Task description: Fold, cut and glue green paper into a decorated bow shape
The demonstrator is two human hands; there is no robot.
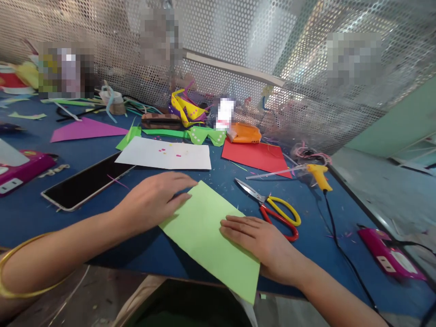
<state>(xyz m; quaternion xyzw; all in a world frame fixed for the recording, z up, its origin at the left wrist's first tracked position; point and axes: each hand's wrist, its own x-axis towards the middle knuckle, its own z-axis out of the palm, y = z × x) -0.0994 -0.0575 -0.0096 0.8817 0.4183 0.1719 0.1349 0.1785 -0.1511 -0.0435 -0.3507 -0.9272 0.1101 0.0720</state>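
Note:
A light green sheet of paper (207,231) lies slantwise at the front of the blue table, its near corner reaching past the table edge. At its far left corner, my left hand (160,195) holds the sheet's edge, the thumb on top and the fingers curved beside the corner. My right hand (259,236) rests flat on the sheet's right side, fingers stretched out and pointing left. Just beyond that hand are scissors (265,198) with one yellow and one red handle, blades pointing away to the left.
Behind the sheet lie a white paper (166,154), red paper (255,156) and green paper glasses (207,135). A phone (88,184) is at left. To the right are a yellow glue gun (319,177) with a cord and a magenta power strip (384,252). Perforated panel (231,45) stands behind.

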